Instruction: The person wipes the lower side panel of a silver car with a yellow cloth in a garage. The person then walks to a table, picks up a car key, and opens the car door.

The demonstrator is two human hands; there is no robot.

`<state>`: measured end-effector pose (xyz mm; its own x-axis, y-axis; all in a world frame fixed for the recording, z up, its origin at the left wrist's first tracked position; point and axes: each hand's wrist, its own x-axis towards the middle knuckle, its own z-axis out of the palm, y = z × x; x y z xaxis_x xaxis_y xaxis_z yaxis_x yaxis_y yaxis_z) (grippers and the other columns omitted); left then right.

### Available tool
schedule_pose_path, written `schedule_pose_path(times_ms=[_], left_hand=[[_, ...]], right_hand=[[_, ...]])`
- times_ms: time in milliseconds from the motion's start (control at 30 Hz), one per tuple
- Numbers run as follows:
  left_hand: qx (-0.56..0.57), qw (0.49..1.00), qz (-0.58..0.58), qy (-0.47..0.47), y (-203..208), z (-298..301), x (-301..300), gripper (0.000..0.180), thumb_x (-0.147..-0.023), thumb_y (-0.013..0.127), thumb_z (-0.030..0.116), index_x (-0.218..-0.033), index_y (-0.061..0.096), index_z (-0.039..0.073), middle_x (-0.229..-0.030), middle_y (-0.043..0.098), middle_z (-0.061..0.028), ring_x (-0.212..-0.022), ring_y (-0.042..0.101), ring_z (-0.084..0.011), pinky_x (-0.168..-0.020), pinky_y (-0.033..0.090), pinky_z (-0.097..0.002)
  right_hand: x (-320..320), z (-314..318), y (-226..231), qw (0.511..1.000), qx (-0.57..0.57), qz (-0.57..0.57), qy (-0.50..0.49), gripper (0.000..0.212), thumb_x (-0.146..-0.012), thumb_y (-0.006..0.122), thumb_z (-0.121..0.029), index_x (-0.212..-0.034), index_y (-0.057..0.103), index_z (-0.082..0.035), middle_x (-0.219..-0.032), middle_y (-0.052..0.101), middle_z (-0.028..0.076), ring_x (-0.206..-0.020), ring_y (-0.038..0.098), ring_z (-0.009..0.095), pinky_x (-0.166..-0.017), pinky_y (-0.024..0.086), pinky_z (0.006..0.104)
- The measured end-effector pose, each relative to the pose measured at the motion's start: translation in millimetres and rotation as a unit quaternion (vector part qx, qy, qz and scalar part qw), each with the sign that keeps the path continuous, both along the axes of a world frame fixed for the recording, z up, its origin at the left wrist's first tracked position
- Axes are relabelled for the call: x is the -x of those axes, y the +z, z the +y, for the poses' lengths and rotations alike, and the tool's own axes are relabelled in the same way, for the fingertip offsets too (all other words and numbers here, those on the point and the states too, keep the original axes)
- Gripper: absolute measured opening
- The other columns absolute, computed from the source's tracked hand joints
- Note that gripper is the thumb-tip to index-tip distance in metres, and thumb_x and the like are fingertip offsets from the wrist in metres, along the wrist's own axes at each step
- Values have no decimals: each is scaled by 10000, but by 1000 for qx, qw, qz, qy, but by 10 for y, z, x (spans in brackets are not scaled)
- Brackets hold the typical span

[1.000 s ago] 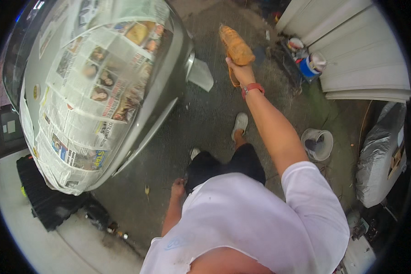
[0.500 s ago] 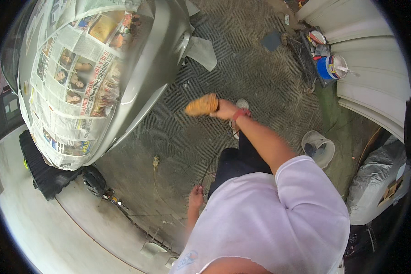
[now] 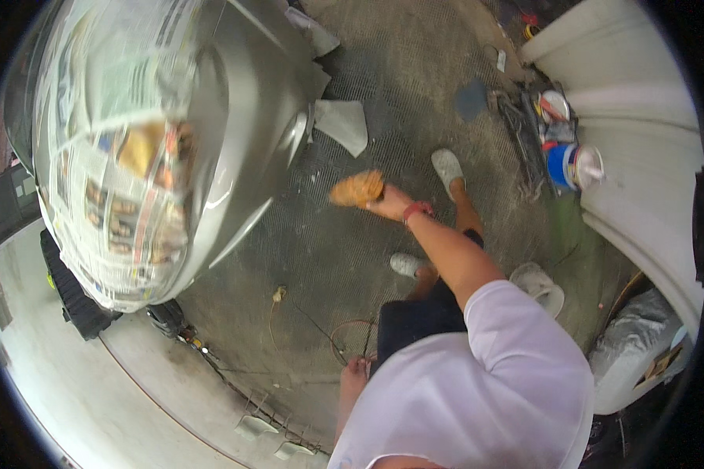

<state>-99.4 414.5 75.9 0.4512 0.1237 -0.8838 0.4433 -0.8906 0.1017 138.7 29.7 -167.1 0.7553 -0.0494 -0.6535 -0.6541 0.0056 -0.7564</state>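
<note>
In my right hand (image 3: 393, 205), which reaches forward above the floor, is an orange-brown ridged object (image 3: 357, 189). Its shape is smeared and its exact kind does not show. My left hand (image 3: 356, 370) hangs low beside my dark shorts, its fingers closed around a thin dark cord (image 3: 368, 342). Part of that hand is hidden by my body. To the left of the held object stands a silver car (image 3: 246, 117), its front masked with newspaper (image 3: 125, 211).
Masking sheets (image 3: 341, 125) hang off the car's edge. A blue-and-white bucket (image 3: 572, 166) stands beside tools at the right wall, with a white bucket (image 3: 536, 288) nearer me. A cord with a yellowish end (image 3: 279, 294) lies on the floor. Black wheeled case (image 3: 82, 281) stands at left.
My view has shifted, and both my shoes now show. The orange-brown object stays in my right hand, now nearer the hanging sheets. My left hand remains low on the cord.
</note>
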Motion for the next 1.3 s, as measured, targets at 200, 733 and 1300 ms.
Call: schedule_pose_path(times_ms=[200,733,1300], left_hand=[[-20,988,9,-152,-159,-1447,-562,256,-1098,557,286,-1225,687,104,-1143,732,-256,-1067,706,-481,-861,554,-585],[-5,998,-47,-30,-90,-2900,-1105,291,-1105,553,303,-1246,708,102,-1116,753,-246,-1069,719,-471,-900,565,-547],[40,979,-195,38,3,-2941,-709,344,-1119,538,355,-1262,709,94,-1068,747,-251,-1005,721,-465,-842,560,-525]], right_hand=[[-1057,-1446,-446,998,-43,-39,18,582,-939,809,-320,-1437,657,-60,-1410,710,154,-1356,639,300,-1163,462,409],[-2067,-3131,1448,969,74,-181,151,562,-923,834,-424,-1328,693,-61,-1242,770,171,-1211,720,352,-1010,565,444],[-3723,-3451,2353,917,271,-278,-92,586,-977,731,-474,-1305,697,10,-1162,779,203,-1059,760,324,-944,568,449]])
